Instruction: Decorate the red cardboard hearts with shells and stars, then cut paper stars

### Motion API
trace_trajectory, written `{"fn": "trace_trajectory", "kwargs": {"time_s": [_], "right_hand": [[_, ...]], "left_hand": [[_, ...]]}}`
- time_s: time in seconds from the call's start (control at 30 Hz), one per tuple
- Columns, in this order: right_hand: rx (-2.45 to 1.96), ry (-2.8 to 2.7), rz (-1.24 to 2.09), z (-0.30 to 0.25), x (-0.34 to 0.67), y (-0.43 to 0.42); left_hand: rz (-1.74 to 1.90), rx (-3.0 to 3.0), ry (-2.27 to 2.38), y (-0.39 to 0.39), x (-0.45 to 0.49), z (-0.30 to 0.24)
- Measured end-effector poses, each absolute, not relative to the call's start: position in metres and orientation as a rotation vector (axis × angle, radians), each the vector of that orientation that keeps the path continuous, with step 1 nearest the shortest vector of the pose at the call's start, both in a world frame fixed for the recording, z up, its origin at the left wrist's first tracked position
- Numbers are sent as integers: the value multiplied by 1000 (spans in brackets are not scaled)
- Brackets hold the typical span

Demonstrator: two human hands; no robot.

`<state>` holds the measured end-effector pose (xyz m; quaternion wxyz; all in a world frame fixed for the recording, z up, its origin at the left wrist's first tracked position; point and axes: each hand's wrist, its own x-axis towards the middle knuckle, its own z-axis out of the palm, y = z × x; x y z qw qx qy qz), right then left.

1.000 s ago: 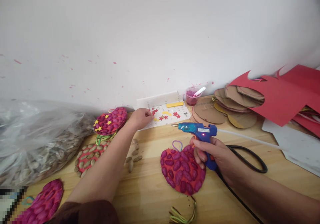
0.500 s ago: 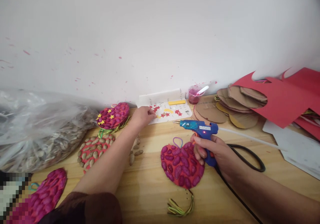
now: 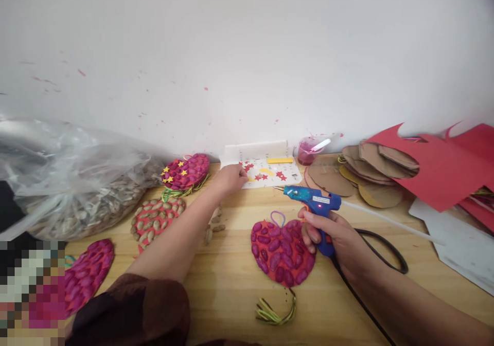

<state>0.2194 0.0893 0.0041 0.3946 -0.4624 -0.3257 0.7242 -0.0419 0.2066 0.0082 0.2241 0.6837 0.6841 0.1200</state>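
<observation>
My right hand is wrapped round a blue hot glue gun, its nozzle pointing left and a red light lit on its side. Beneath the gun lies a red heart-shaped ornament covered in purple-painted peanuts, with a purple loop on top and a yellow-green tassel below. My left hand reaches to the left edge of a printed sheet that bears small red stars and yellow pieces. The left fingertips are bent together at the paper; whatever they pinch is hidden.
At left sit a plastic bag of peanuts, a star-decorated purple ornament, an unpainted peanut piece and another purple one. At the back stands a paint cup. Cardboard pieces and red paper are piled right.
The camera view has turned slightly left, so things sit farther right. My left hand stays at the sheet's left edge, and my right hand keeps holding the glue gun over the ornament.
</observation>
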Motion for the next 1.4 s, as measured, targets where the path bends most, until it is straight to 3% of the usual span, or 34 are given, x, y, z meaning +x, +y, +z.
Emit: {"fn": "trace_trajectory", "kwargs": {"time_s": [0.4, 1.4], "right_hand": [[-1143, -907, 1736, 15, 215, 85], [-1084, -1124, 1685, 11, 210, 73]], "left_hand": [[509, 1517, 1318, 112, -6, 53], [651, 1294, 1294, 59, 26, 41]]}}
